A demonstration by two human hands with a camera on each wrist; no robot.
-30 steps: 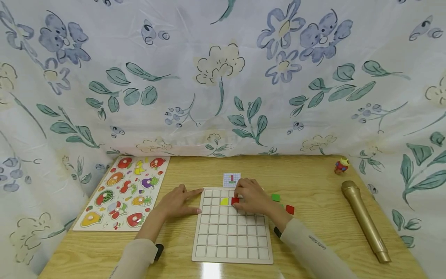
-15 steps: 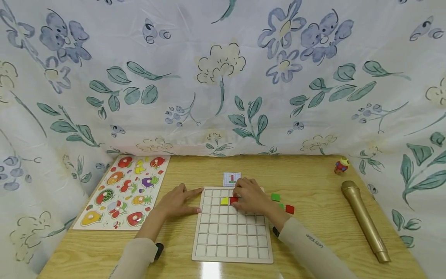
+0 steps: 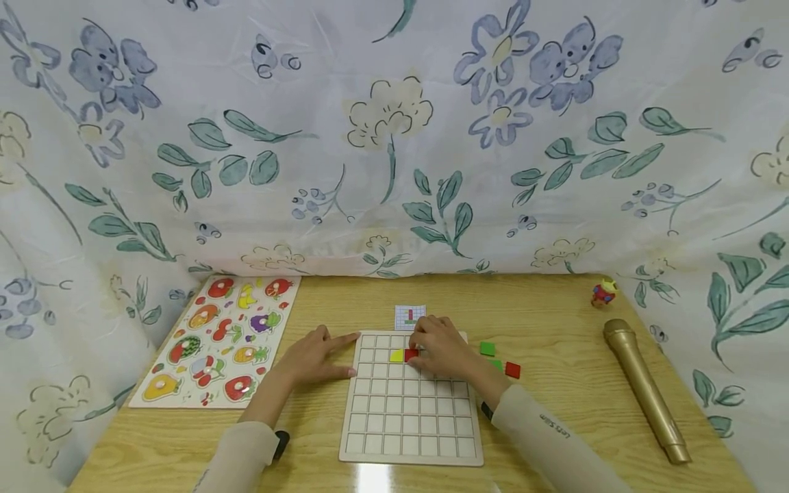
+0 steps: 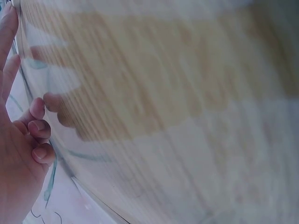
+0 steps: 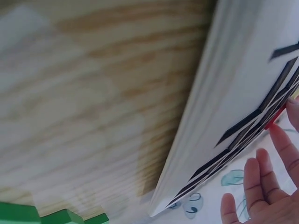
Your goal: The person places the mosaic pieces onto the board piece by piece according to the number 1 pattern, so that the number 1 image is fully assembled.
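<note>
Yellow piece (image 3: 396, 356) sat in the second row of the grid board (image 3: 411, 460); right hand (image 3: 440, 348) had a red tile (image 3: 411, 355) pinched in the next cell right, couldn't tell if seated. Left hand (image 3: 316, 356) was at the board's left edge, thumb and index spread apart. Apparently left to place: green tiles (image 3: 487, 349) and a second red tile (image 3: 513, 370), off the right side.

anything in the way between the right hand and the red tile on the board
Nothing visible is in the way: the right hand pinches the red tile on the grid board. The yellow piece sits by the tile's left edge, on the side away from the hand.
</note>
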